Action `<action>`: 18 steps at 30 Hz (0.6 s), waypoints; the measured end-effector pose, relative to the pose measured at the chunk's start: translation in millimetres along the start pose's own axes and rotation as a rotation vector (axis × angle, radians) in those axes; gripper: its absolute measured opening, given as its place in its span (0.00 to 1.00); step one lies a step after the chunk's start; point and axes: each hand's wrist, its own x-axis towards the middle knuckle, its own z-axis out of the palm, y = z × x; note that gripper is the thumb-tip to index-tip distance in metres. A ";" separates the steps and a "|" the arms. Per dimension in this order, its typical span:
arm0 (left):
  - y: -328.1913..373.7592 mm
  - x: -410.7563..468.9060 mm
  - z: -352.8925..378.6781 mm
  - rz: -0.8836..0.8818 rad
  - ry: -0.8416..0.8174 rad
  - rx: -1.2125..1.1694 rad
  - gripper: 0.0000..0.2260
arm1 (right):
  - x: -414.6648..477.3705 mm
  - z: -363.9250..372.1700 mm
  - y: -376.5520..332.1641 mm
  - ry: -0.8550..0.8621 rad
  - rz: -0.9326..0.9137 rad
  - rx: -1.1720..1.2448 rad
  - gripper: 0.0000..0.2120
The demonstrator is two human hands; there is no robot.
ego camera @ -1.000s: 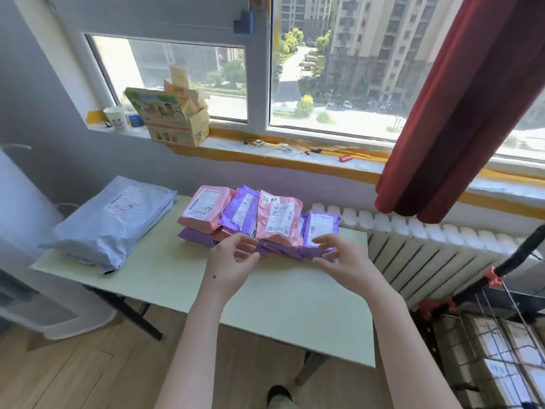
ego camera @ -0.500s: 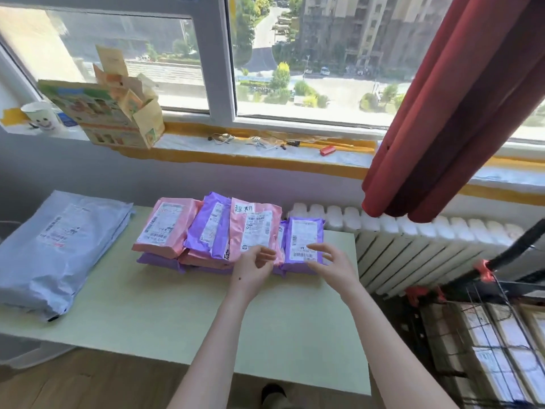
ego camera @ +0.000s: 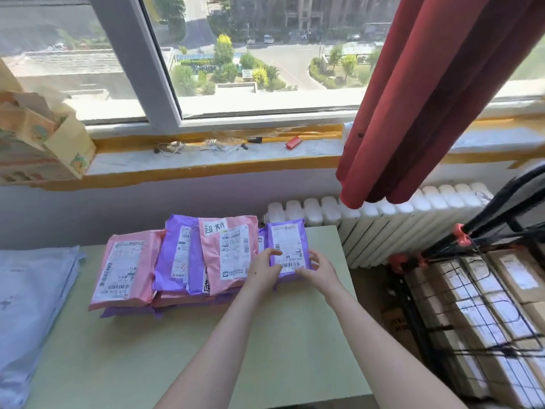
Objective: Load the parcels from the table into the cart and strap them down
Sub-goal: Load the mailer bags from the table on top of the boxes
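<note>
hands: left hand (ego camera: 263, 268), right hand (ego camera: 317, 270) grip | small purple parcel (ego camera: 287, 245): glossy, flat, rectangular

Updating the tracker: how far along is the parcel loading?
Done: cardboard boxes lie in the cart, with black cords across them.
In hand: the left hand and right hand grip the small purple parcel at the right end of the row.
Left: the pink parcels, purple parcels and pale blue mailer bag on the table, then strapping.
</note>
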 end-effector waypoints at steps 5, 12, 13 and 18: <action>6.2 14.5 9.0 -0.038 -0.047 0.095 0.23 | 11.0 -3.3 -6.7 -0.009 0.025 0.101 0.27; 4.2 30.7 18.0 -0.164 0.026 -0.064 0.17 | 25.3 1.2 5.6 0.037 0.059 0.039 0.18; 2.9 30.9 18.8 -0.165 0.045 -0.073 0.17 | 24.5 0.8 5.5 0.050 0.055 0.035 0.18; 10.7 31.5 14.1 -0.093 0.115 -0.171 0.14 | 19.1 -9.7 2.8 0.137 0.051 0.077 0.14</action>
